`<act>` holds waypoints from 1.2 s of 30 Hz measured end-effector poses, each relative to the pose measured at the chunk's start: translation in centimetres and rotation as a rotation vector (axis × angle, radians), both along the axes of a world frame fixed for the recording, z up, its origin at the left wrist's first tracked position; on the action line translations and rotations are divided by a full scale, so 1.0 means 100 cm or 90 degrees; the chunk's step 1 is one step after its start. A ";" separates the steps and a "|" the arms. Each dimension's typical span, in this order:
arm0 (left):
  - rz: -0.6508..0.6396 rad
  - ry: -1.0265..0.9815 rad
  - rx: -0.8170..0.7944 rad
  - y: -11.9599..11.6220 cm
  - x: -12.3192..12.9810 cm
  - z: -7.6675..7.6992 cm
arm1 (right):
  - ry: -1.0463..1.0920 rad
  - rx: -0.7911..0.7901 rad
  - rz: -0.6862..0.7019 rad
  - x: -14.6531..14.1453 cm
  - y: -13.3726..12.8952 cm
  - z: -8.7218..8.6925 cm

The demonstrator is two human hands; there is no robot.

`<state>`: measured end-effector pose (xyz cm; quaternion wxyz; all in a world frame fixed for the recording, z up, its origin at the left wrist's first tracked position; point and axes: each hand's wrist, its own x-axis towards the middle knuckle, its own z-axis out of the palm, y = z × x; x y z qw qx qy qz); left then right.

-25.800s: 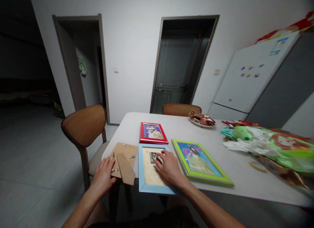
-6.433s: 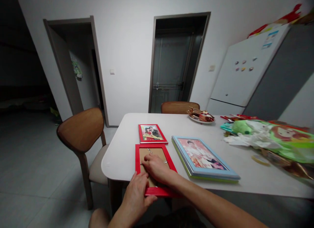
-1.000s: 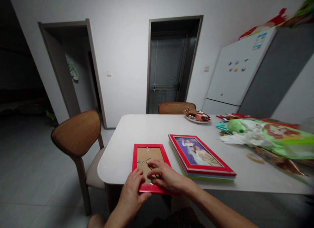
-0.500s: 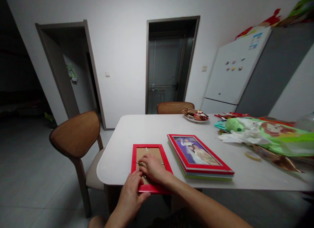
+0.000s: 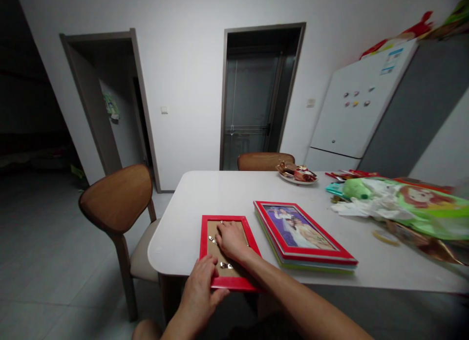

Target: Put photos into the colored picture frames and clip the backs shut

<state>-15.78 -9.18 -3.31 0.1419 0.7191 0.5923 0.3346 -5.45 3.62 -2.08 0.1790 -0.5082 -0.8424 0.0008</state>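
A red picture frame (image 5: 204, 233) lies face down near the table's front edge, its brown backing board (image 5: 216, 256) and small metal clips showing. My left hand (image 5: 202, 286) grips the frame's lower left corner, thumb at the front edge and fingers on top. Reaching over the backing, my right hand (image 5: 233, 241) has its fingertips at the upper part of the board, near a clip; whether they pinch it is too small to tell. Just right of it rests a stack of frames, the top one a red frame (image 5: 306, 234) with a photo facing up.
The white table (image 5: 220, 188) bears a plate of wrapped items (image 5: 297, 176) at the back, and a green bag (image 5: 421, 208), white tissue and a tape roll (image 5: 386, 238) at the right. A brown chair (image 5: 117, 198) stands left, another chair (image 5: 266, 161) behind.
My right hand has moved up the backing board, uncovering metal clips at its middle and lower part. My left hand keeps its place at the corner. The view has shifted slightly.
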 end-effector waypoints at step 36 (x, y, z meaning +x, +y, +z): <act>-0.010 -0.044 -0.004 0.000 -0.001 0.007 | -0.012 -0.141 0.103 0.069 0.016 0.015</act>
